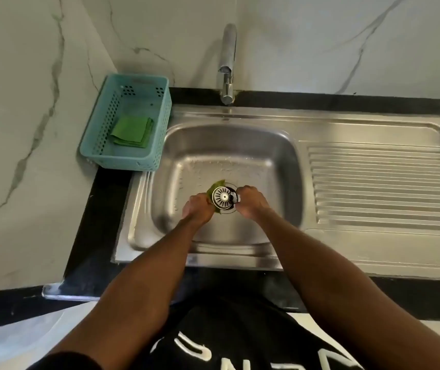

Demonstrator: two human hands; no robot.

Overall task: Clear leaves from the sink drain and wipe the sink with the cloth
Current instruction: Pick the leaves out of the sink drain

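On my far left, a folded green cloth [131, 132] lies in the teal basket [92, 140] on the table beside the steel sink [280, 145]. My left hand [197, 208] clamps its grip on a green leaf [214, 188] at the drain strainer [223, 198]; my right hand [250, 200] curls against the strainer's other edge, though I cannot tell whether it holds anything.

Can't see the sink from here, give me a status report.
Both hands down at round metal drain strainer. Left hand grips green leaf; right hand curled at strainer rim, grip unclear. Folded green cloth untouched in teal basket.
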